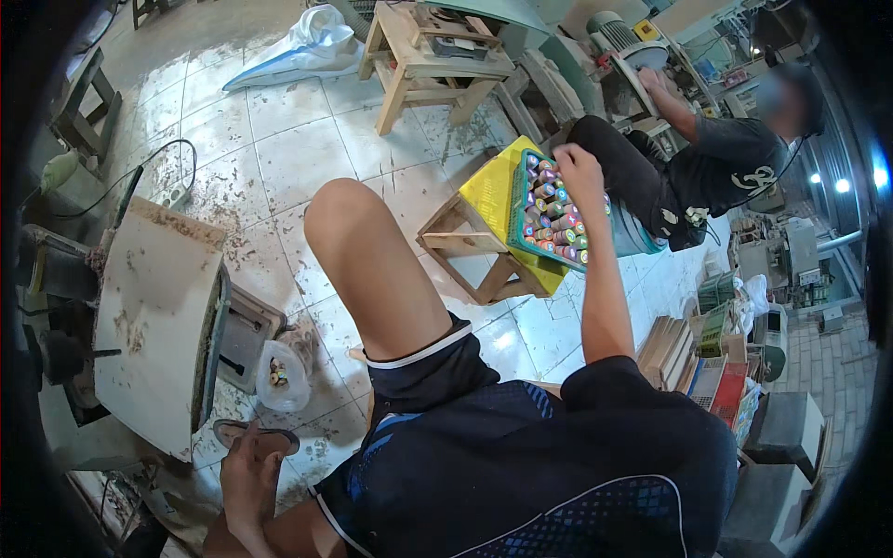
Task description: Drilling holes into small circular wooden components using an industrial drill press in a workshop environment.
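My right hand is over the far edge of a teal plastic basket. Its fingers are bent and closed, and whatever they hold, if anything, is hidden. Small cylinders with coloured ends fill the basket, some upright and some lying over. The basket sits on a yellow-topped wooden stool. At the lower left, my left hand hangs beside my bent leg, above a sandal. Its fingers look loosely stretched with the thumb apart, and I see nothing in them.
A white-topped machine table stands at the left, next to a clear plastic bag on the tiled floor. A wooden stand is ahead. A co-worker sits at a machine with a round disc on the right. Crates are stacked nearby.
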Action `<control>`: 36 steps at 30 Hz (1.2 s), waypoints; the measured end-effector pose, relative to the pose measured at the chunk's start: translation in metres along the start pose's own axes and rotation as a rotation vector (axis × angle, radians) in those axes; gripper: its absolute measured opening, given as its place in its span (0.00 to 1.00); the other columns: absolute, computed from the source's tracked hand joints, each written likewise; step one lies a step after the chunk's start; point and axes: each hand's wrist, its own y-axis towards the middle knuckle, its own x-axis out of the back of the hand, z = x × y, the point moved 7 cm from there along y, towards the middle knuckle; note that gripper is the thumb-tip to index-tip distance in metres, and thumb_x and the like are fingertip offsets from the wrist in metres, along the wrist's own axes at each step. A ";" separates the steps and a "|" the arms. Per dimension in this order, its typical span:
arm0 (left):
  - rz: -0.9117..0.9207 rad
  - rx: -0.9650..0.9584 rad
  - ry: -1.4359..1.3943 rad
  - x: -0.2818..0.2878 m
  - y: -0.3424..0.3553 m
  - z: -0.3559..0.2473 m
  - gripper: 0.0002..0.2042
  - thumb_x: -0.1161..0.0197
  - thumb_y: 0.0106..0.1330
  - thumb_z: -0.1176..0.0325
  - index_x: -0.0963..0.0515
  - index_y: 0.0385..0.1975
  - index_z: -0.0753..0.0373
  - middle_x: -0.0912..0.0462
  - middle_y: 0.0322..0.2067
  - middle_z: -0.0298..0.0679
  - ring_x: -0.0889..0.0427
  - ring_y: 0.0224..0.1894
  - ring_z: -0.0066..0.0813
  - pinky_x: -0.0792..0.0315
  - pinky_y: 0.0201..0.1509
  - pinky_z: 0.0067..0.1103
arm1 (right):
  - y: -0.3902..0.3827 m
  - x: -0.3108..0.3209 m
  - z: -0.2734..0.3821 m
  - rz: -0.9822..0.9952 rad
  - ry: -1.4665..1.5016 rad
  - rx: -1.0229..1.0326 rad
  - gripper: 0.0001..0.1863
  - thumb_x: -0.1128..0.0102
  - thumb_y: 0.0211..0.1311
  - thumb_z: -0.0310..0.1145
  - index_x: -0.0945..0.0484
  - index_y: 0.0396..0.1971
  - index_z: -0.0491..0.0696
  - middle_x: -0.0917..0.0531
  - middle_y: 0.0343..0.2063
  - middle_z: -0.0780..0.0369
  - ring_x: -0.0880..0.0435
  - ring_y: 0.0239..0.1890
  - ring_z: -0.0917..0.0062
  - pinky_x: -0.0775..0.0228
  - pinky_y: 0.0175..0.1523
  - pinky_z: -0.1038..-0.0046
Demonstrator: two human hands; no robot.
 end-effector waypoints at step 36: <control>0.087 0.038 -0.044 -0.013 0.015 0.006 0.29 0.29 0.64 0.64 0.26 0.64 0.70 0.19 0.45 0.63 0.18 0.44 0.61 0.24 0.47 0.40 | -0.080 -0.045 -0.084 0.263 -0.312 0.107 0.17 0.36 0.62 0.36 0.14 0.50 0.49 0.11 0.40 0.53 0.12 0.43 0.55 0.21 0.50 0.56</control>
